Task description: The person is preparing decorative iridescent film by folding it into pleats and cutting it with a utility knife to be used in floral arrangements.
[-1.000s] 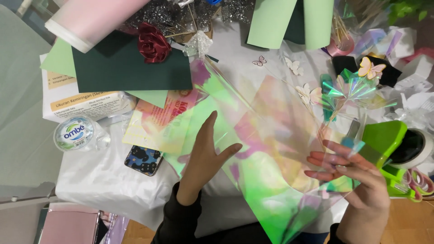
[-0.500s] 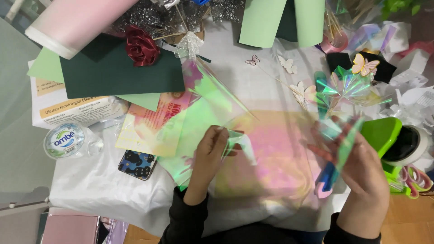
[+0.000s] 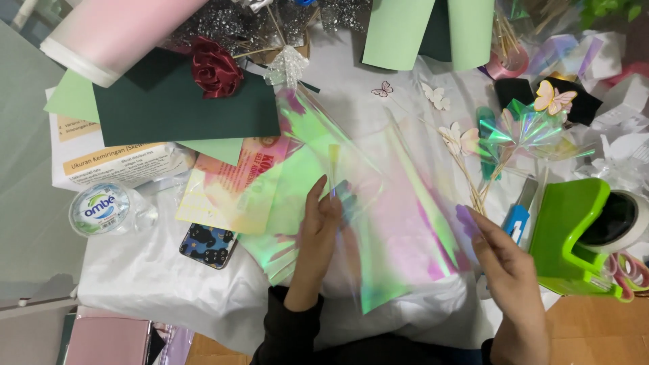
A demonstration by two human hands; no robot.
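A large sheet of iridescent cellophane (image 3: 399,230) lies spread across the middle of the white-covered table (image 3: 135,284), shining pink and green. My left hand (image 3: 316,230) pinches a fold of this sheet near its middle, fingers pointing up. On the sheet's right edge my right hand (image 3: 503,260) grips the film between thumb and fingers. Both wrists come from black sleeves at the bottom edge.
A green tape dispenser (image 3: 574,236) stands right, a blue utility knife (image 3: 517,220) beside it. Cellophane flowers on sticks (image 3: 520,132) and paper butterflies lie behind. Dark green card (image 3: 176,101), a red fabric rose (image 3: 215,67), a phone (image 3: 208,245), a bottle cap (image 3: 101,206) sit left.
The sheet was lifted and bunched between both hands; now it lies flatter and wider. My left hand went from flat on it to pinching a fold, and my right hand shifted lower right.
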